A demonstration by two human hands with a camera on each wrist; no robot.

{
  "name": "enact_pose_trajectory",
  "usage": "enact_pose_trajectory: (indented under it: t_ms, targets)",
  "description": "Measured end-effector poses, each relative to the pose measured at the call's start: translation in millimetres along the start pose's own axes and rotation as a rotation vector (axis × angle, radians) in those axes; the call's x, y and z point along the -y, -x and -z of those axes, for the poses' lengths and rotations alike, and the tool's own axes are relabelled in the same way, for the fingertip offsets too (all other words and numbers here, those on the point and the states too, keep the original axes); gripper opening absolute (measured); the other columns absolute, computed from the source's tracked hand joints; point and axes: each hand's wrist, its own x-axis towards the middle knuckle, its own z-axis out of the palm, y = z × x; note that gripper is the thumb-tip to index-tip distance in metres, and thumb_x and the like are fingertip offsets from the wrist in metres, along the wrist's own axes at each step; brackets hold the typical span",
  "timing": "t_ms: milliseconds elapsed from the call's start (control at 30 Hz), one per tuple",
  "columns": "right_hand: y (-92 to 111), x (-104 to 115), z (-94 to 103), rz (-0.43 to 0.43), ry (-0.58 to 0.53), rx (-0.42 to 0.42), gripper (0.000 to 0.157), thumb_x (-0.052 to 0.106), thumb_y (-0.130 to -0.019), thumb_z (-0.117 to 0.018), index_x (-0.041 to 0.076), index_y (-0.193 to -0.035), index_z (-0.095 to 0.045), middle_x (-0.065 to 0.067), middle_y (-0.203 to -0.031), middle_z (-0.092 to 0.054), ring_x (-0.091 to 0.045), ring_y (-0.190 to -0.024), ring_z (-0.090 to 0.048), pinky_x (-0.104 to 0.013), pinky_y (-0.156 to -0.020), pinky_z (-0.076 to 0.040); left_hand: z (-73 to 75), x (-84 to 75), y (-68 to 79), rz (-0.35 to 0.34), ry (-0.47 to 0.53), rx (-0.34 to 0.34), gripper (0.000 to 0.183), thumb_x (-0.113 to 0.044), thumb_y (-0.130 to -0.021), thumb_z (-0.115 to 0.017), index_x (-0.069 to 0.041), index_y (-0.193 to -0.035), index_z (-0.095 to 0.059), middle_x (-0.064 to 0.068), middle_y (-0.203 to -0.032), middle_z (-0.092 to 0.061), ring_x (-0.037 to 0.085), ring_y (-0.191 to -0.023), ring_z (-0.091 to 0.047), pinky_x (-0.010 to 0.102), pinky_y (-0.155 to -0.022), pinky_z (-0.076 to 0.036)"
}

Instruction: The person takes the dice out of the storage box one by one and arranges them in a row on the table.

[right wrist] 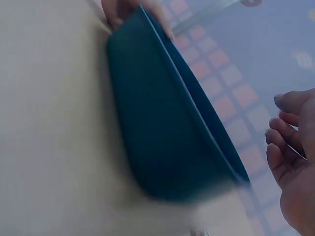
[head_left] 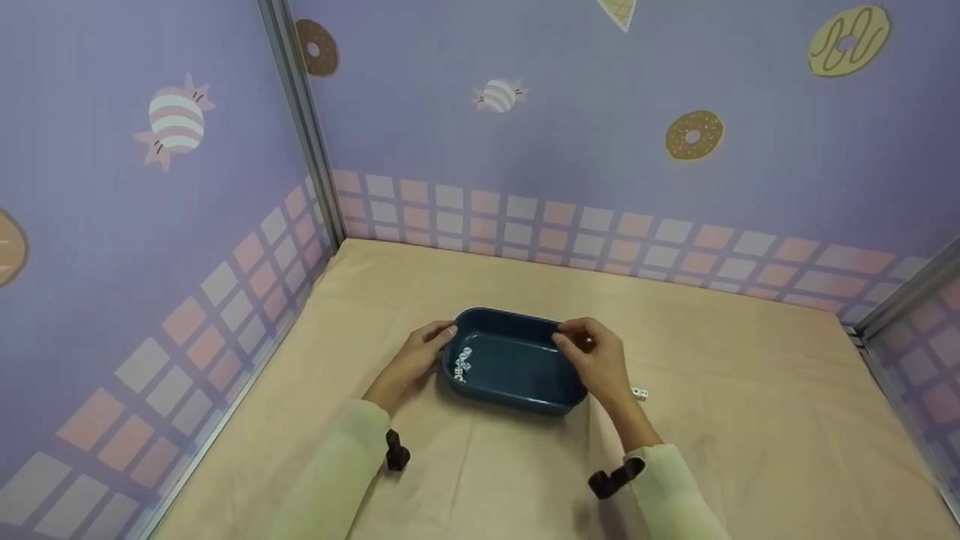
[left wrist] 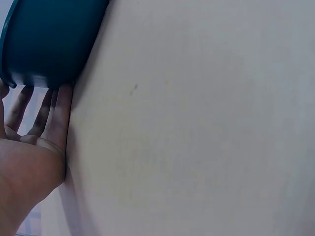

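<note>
A dark teal oblong tray [head_left: 514, 367] sits on the cloth. My left hand [head_left: 415, 358] holds its left end, thumb at the rim and fingers against the outer wall; the left wrist view shows those fingers at the wall of the tray [left wrist: 54, 42]. Small white dice [head_left: 461, 365] with dark marks lie clustered inside at the left end. Over the tray's right end is my right hand [head_left: 598, 358], fingers loosely curled. In the right wrist view that right hand [right wrist: 298, 147] is apart from the tray [right wrist: 152, 108], with nothing visible in its fingers.
A couple of white dice [head_left: 639, 393] lie on the cloth [head_left: 750, 420] just right of my right wrist. Patterned purple walls [head_left: 570, 135] enclose the table at the back and sides, with a metal post [head_left: 304, 120] at the back left corner.
</note>
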Motion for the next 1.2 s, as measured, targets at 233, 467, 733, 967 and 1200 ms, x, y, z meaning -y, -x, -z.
enact_pose_trajectory:
  t_ms: [233, 467, 733, 967, 1200]
  targets:
    - [-9.3, 15.1, -62.5, 0.083, 0.011, 0.043, 0.016, 0.007, -0.095, -0.080, 0.001, -0.109, -0.075, -0.007, -0.099, -0.074, -0.020, -0.086, -0.067, -0.023, -0.075, -0.053, 0.2, -2.5, 1.1, -0.023, -0.031, -0.011, 0.051, -0.045, -0.108, -0.061, -0.014, -0.149, -0.060, 0.011, -0.148, -0.060, 0.031, -0.135, -0.059, 0.051, -0.109, -0.050]
    - [-16.5, -0.4, -106.8, 0.042, 0.141, 0.104, 0.017, 0.008, -0.096, -0.080, 0.003, -0.112, -0.075, -0.004, -0.103, -0.072, -0.017, -0.092, -0.067, -0.033, -0.082, -0.059, -2.3, -0.3, -1.3, -0.014, -0.028, 0.002, 0.055, -0.047, -0.108, -0.061, -0.013, -0.150, -0.058, 0.012, -0.149, -0.059, 0.031, -0.133, -0.060, 0.048, -0.106, -0.052]
    - [-21.4, -11.5, -123.2, 0.072, 0.313, 0.308, 0.014, 0.005, -0.097, -0.076, 0.001, -0.111, -0.076, -0.007, -0.102, -0.069, -0.019, -0.093, -0.067, -0.038, -0.085, -0.058, -6.1, 1.0, 0.9, -0.027, 0.027, 0.027, 0.052, -0.044, -0.109, -0.060, -0.013, -0.151, -0.058, 0.012, -0.147, -0.060, 0.030, -0.129, -0.063, 0.043, -0.101, -0.055]
    - [-22.7, -14.4, -129.0, 0.090, 0.353, 0.398, 0.014, 0.007, -0.098, -0.076, 0.001, -0.111, -0.078, -0.005, -0.102, -0.069, -0.019, -0.094, -0.067, -0.038, -0.084, -0.058, -3.9, 0.2, 1.9, -0.044, 0.026, 0.013, 0.050, -0.042, -0.109, -0.060, -0.013, -0.149, -0.059, 0.012, -0.147, -0.060, 0.030, -0.130, -0.063, 0.044, -0.102, -0.055]
    - [-26.0, -16.6, -133.7, 0.064, 0.426, 0.447, 0.014, 0.008, -0.098, -0.077, 0.003, -0.111, -0.080, -0.005, -0.100, -0.068, -0.019, -0.091, -0.065, -0.039, -0.083, -0.058, -0.3, 1.1, 0.9, -0.030, 0.021, 0.003, 0.055, -0.044, -0.108, -0.061, -0.011, -0.151, -0.057, 0.014, -0.149, -0.058, 0.031, -0.132, -0.062, 0.045, -0.105, -0.054]
